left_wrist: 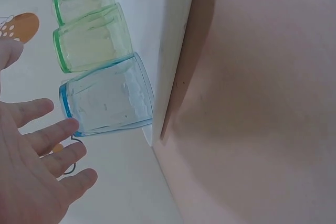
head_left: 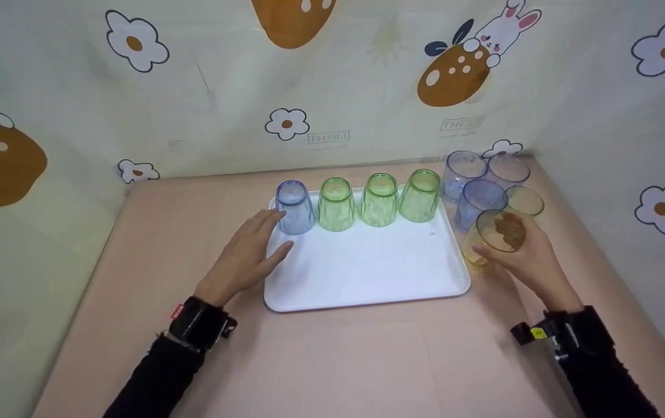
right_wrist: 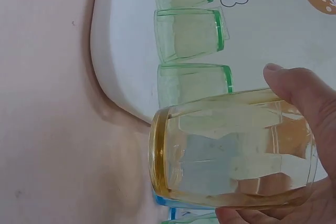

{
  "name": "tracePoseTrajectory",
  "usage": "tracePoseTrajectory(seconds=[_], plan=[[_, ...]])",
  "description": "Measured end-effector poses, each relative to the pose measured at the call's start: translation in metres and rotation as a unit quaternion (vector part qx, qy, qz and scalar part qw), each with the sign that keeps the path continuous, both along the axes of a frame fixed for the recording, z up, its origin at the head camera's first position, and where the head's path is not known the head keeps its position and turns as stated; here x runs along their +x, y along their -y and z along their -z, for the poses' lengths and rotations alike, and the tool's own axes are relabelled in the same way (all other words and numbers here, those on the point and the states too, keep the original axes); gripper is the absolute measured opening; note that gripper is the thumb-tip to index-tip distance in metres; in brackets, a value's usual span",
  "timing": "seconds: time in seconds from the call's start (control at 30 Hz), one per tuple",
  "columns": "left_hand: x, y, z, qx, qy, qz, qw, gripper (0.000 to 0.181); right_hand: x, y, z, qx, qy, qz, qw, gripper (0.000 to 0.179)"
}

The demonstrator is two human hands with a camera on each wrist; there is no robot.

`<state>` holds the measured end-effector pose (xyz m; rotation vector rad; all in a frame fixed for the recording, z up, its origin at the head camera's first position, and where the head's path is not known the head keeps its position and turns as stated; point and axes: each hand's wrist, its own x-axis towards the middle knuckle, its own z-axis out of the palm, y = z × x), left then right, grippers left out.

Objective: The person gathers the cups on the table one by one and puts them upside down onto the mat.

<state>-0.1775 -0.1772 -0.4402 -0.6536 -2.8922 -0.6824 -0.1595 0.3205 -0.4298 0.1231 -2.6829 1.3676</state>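
My right hand (head_left: pixel 532 258) grips a clear amber glass (right_wrist: pixel 231 156) around its side, mouth up, just off the right edge of a white tray (head_left: pixel 361 273). Along the tray's back edge, a blue glass (head_left: pixel 296 212) and three green glasses, one at the right end (head_left: pixel 420 197), stand upside down in a row. My left hand (head_left: pixel 242 255) is by the blue glass at the tray's left edge, fingers spread and holding nothing. In the left wrist view its fingertips (left_wrist: pixel 68 126) overlap the blue glass's base.
Several upright glasses crowd the table's back right corner, among them a blue one (head_left: pixel 480 203), a purplish one (head_left: pixel 508 169) and a pale green one (head_left: pixel 525 201). A patterned cloth wall (head_left: pixel 222 98) rises behind the pinkish tabletop (head_left: pixel 338 360).
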Motion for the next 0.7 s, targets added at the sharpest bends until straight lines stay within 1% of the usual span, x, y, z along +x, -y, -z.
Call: tracePoseTrajectory(seconds=[0.17, 0.43, 0.7], plan=[[-0.001, 0.0, 0.001, 0.012, -0.034, 0.017, 0.9992, 0.061, -0.001, 0.003, -0.005, -0.031, -0.002, 0.005, 0.9995, 0.09], [0.0, -0.002, 0.001, 0.014, -0.023, 0.012, 0.9996, 0.062, -0.003, 0.008, -0.006, -0.085, -0.003, 0.004, 0.9964, 0.09], [0.003, -0.003, 0.002, 0.025, -0.018, 0.006, 0.9995, 0.061, -0.011, 0.017, -0.009, -0.128, -0.004, 0.016, 0.9916, 0.081]])
